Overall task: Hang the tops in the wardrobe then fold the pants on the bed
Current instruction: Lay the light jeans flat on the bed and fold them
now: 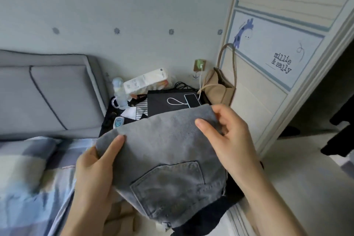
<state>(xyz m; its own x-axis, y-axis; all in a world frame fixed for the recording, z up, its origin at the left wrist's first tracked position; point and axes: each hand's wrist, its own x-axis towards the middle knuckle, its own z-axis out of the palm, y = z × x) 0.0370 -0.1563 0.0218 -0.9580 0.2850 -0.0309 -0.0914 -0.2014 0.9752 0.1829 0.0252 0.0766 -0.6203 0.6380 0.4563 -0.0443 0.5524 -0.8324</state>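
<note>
Currently on the fold step: grey jeans [168, 163] held up over the bed [28, 174] edge, already doubled. Left hand [95, 165] and right hand [229, 136] each pinch a top corner. Next: lay jeans flat on bed, likely one more fold.

2 bare forearms are showing from the lower edge, no sleeves reaching the wrists. The left hand [95, 163] and right hand [229, 136] are wearing no rings, watches or gloves; fingernails are looking short and unpainted.
</note>
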